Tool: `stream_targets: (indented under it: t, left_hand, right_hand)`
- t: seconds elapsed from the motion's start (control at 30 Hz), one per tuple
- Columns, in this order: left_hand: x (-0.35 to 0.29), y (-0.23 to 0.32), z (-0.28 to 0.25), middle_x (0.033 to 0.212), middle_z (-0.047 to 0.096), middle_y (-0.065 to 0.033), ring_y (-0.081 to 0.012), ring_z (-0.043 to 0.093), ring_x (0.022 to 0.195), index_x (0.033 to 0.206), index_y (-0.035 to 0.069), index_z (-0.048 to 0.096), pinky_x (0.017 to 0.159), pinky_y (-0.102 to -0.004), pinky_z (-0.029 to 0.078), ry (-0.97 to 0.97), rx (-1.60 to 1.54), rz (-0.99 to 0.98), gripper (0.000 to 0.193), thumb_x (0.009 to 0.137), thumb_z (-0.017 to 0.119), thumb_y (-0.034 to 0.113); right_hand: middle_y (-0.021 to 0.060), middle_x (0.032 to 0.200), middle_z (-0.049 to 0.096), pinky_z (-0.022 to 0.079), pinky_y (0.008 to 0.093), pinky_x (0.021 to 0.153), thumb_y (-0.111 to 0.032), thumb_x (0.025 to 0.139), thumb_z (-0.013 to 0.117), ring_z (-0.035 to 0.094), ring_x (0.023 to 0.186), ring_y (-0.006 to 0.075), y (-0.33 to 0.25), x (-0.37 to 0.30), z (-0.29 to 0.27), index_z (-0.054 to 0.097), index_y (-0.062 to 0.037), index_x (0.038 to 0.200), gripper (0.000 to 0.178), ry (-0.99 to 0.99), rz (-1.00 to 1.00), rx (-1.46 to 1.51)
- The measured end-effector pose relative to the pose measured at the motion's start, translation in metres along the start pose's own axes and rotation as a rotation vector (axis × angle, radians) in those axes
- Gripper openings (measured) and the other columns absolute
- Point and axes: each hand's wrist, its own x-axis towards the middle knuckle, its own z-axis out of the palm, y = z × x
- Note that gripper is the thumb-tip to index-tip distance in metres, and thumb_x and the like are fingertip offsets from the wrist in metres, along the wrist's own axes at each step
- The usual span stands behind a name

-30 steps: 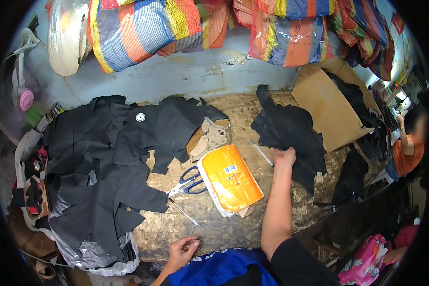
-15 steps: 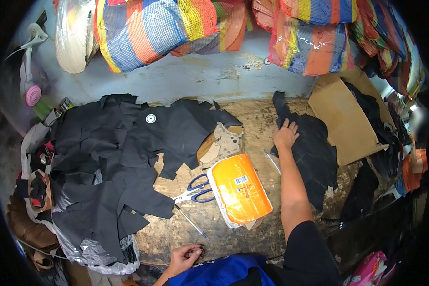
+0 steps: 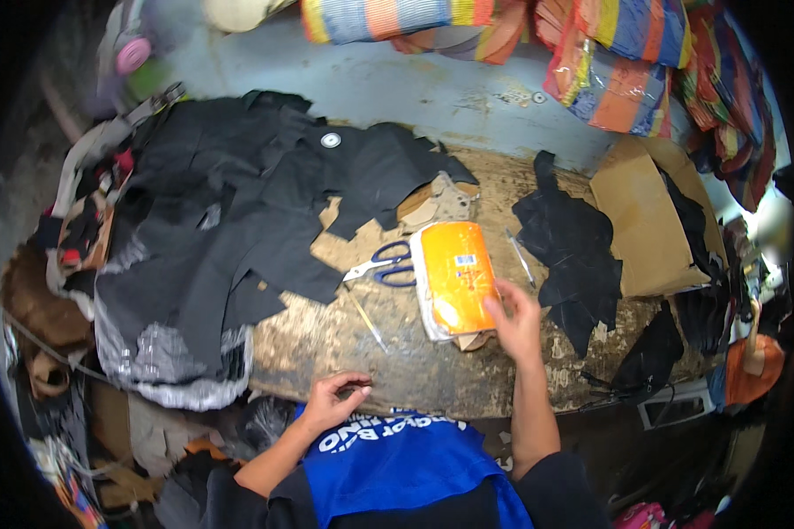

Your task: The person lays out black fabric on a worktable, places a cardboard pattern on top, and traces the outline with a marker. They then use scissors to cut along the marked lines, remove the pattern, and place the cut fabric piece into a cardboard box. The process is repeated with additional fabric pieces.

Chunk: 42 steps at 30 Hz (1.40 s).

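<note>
A flat orange plastic package (image 3: 454, 278) lies on the worn wooden table, over pieces of brown card. At its lower right edge is my right hand (image 3: 516, 322), fingers and thumb apart, the thumb overlapping the orange surface; whether it touches I cannot tell. My left hand (image 3: 333, 401) rests by the table's front edge, loosely curled and holding nothing visible, thumb apart from the fingers. Blue-handled scissors (image 3: 390, 264) lie left of the package, handles beside it. A pen (image 3: 370, 324) is between the scissors and my left hand. Another slim pen (image 3: 520, 257) lies right of the package.
Black fabric pieces (image 3: 247, 189) cover the table's left side, with a round white disc (image 3: 330, 140) on them. Further black pieces (image 3: 572, 256) lie at right, beside an open cardboard box (image 3: 640, 216). Striped mesh bags (image 3: 388, 18) hang along the blue wall (image 3: 370, 88).
My right hand has left the black fabric at right and come back to the orange package's edge. My left hand stays near the front edge. The whole view has shifted.
</note>
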Motion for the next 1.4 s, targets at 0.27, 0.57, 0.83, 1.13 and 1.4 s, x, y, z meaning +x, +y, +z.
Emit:
stream_targets:
  t: [0.27, 0.57, 0.83, 1.13, 1.4]
  left_hand:
    - [-0.094, -0.017, -0.028, 0.086, 0.067, -0.0136, -0.0275, 0.064, 0.083, 0.089, 0.002, 0.068, 0.076, -0.0343, 0.050, 0.241, 0.524, 0.097, 0.019, 0.075, 0.072, 0.015]
    - [-0.113, -0.073, -0.050, 0.113, 0.057, -0.0242, -0.0327, 0.058, 0.103, 0.126, 0.000, 0.048, 0.089, -0.0393, 0.046, 0.413, 0.379, -0.253, 0.069, 0.073, 0.074, 0.037]
    - [-0.098, -0.093, -0.071, 0.126, 0.049, -0.0289, -0.0339, 0.051, 0.117, 0.133, -0.011, 0.035, 0.099, -0.0375, 0.039, 0.587, 0.303, -0.242, 0.091, 0.071, 0.075, 0.043]
    - [-0.096, -0.099, -0.067, 0.124, 0.052, -0.0278, -0.0314, 0.053, 0.115, 0.135, -0.005, 0.035, 0.097, -0.0347, 0.040, 0.586, 0.301, -0.248, 0.077, 0.081, 0.065, 0.041]
    - [-0.099, -0.105, -0.070, 0.111, 0.061, -0.0236, -0.0302, 0.059, 0.105, 0.127, -0.001, 0.049, 0.092, -0.0339, 0.043, 0.657, 0.316, -0.174, 0.055, 0.087, 0.059, 0.035]
  right_hand:
    - [0.0165, 0.101, 0.066, 0.046, 0.0350, 0.086, -0.035, 0.093, 0.050, 0.062, 0.097, 0.0297, 0.003, -0.159, -0.030, 0.060, 0.0007, 0.113, 0.042, -1.060, 0.134, -0.227]
    - [0.0192, 0.104, 0.064, 0.043, 0.0346, 0.088, -0.032, 0.094, 0.049, 0.058, 0.103, 0.0283, 0.090, -0.176, 0.027, 0.060, 0.0041, 0.112, 0.042, -0.584, 1.038, -0.695]
    - [0.0182, 0.095, 0.065, 0.044, 0.0343, 0.082, -0.031, 0.093, 0.051, 0.060, 0.094, 0.0259, 0.126, -0.178, 0.029, 0.061, 0.0044, 0.109, 0.040, -0.422, 1.038, -0.676]
    - [0.0170, 0.086, 0.065, 0.046, 0.0339, 0.075, -0.030, 0.090, 0.054, 0.061, 0.083, 0.0233, 0.135, -0.193, 0.006, 0.062, 0.0048, 0.106, 0.039, -0.490, 0.883, -0.622]
    - [0.0113, 0.077, 0.065, 0.047, 0.0304, 0.065, -0.026, 0.088, 0.058, 0.060, 0.071, 0.0156, 0.031, -0.177, -0.050, 0.063, 0.0045, 0.102, 0.034, -0.956, 0.488, -0.365]
